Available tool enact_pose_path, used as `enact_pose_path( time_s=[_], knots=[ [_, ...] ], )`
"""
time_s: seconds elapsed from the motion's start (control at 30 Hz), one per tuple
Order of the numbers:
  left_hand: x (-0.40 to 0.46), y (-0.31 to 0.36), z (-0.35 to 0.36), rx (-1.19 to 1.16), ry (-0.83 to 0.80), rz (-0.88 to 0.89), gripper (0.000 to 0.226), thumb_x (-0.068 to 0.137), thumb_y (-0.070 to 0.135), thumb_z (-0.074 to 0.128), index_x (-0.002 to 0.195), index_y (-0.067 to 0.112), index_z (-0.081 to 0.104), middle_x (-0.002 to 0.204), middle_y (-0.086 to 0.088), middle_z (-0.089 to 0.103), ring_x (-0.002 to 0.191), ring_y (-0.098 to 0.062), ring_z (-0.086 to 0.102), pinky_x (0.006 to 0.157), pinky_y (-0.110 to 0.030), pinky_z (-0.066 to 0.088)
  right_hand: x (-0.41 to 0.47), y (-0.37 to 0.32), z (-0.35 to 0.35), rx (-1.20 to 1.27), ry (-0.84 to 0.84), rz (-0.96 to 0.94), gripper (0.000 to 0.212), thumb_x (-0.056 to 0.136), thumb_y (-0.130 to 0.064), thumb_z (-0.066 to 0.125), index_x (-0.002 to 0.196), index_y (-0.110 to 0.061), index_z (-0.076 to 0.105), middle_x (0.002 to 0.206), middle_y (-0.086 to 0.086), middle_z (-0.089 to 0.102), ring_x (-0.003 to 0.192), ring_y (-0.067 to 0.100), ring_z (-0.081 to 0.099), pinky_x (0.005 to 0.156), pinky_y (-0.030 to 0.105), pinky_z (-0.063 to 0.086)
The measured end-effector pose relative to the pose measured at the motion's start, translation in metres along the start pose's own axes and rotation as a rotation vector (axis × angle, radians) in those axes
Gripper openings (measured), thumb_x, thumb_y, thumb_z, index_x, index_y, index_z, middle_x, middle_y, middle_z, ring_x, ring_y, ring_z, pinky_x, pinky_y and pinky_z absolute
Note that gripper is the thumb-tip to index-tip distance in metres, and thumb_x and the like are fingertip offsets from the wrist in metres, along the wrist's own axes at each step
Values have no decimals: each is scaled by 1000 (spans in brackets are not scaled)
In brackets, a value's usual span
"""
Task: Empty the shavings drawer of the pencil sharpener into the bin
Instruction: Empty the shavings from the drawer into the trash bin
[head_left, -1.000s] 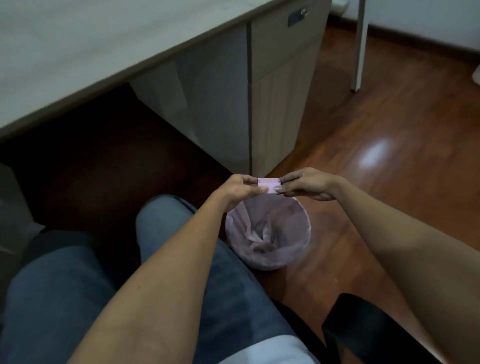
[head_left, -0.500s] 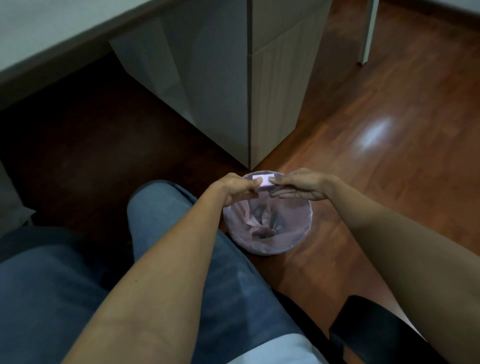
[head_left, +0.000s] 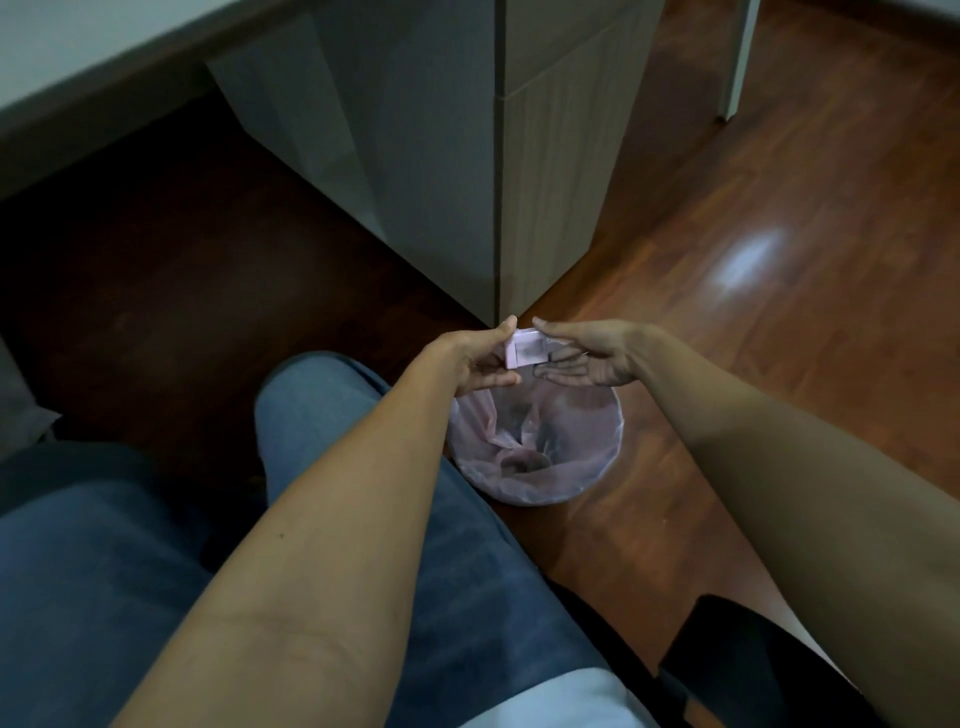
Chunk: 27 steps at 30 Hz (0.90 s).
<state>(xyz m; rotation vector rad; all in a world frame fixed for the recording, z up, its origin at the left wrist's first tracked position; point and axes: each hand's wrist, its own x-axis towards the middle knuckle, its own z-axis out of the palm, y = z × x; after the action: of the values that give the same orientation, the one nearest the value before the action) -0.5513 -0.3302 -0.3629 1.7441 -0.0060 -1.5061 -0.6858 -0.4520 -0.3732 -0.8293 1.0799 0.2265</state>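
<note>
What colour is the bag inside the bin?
Pale pink and see-through; the bag lines the bin, seen from the head camera.

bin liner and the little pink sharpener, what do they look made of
Bin liner: thin pinkish plastic film, going by its translucency and crumpled folds. Pencil sharpener, held by the left hand with the right hand at its other end: probably hard, smooth pink plastic with a clear part; it is too small to be sure.
</note>
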Motion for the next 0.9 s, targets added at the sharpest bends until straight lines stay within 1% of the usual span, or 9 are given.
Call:
enact_pose_path(
  time_s=[0.13, 0.3, 0.4, 0.47, 0.57, 0.67, 0.77, 0.83, 0.9],
  knots=[
    [-1, 8, -1, 17, 7, -22, 45, 87, 49, 69, 101, 7, 68, 96, -16, 65, 82, -25, 72, 79, -30, 62, -4, -9, -1, 24, 13, 39, 74, 73, -39, 85, 126, 5, 59, 103, 22, 74, 75, 24, 79, 67, 33, 64],
    [-5, 13, 0, 26, 5, -23, 50, 87, 50, 68, 109, 5, 65, 100, -17, 63, 79, -26, 72, 68, -30, 64, -4, -13, -3, 6, 8, 73, 75, 70, -41, 86, 124, 4, 60, 93, 21, 77, 79, 24, 78, 78, 33, 63],
    [-8, 14, -1, 34, -5, -2, 51, 88, 47, 69, 114, 4, 65, 98, -16, 61, 87, -26, 72, 73, -30, 63, -8, -14, -2, 3, -7, 51, 70, 74, -38, 84, 123, 4, 59, 97, 22, 76, 78, 24, 79, 76, 33, 63],
    [-10, 12, -6, 42, -34, 26, 51, 88, 40, 71, 120, 1, 65, 97, -14, 62, 92, -24, 72, 76, -28, 62, -11, -12, -1, -20, -27, 4, 59, 81, -34, 80, 123, 2, 59, 104, 20, 74, 78, 22, 79, 72, 30, 64],
    [-14, 9, -15, 54, -68, 104, 51, 89, 20, 74, 127, -10, 61, 100, -16, 69, 84, -19, 69, 70, -21, 61, -16, -9, -2, -59, -90, -82, 30, 89, -21, 73, 112, -4, 66, 104, 12, 74, 89, 17, 76, 82, 25, 61],
    [-19, 6, -24, 52, -81, 204, 51, 83, -4, 76, 129, -13, 57, 120, -23, 67, 87, -21, 70, 66, -19, 62, -26, -9, 0, -125, -155, -125, 13, 91, -4, 66, 103, -6, 69, 92, 5, 78, 87, 10, 74, 88, 22, 56],
    [-26, 3, -28, 118, -82, 315, 57, 78, -16, 73, 132, -10, 55, 126, -25, 66, 98, -23, 69, 68, -17, 61, -33, -12, 5, -145, -176, -210, 25, 88, 15, 60, 102, -4, 69, 85, 5, 79, 79, 8, 75, 82, 21, 59],
    [-32, 4, -29, 183, -69, 402, 58, 77, -17, 73, 132, -8, 57, 124, -23, 67, 99, -21, 68, 72, -15, 60, -35, -16, 7, -148, -157, -267, 36, 82, 20, 64, 112, 1, 68, 97, 11, 79, 83, 13, 77, 71, 19, 62],
    [-39, 9, -30, 221, -56, 488, 57, 76, -17, 74, 131, -7, 59, 121, -21, 68, 96, -18, 67, 73, -14, 58, -39, -24, 9, -173, -122, -312, 47, 77, 21, 69, 120, 1, 67, 110, 16, 76, 87, 17, 76, 67, 19, 60]
  ],
)
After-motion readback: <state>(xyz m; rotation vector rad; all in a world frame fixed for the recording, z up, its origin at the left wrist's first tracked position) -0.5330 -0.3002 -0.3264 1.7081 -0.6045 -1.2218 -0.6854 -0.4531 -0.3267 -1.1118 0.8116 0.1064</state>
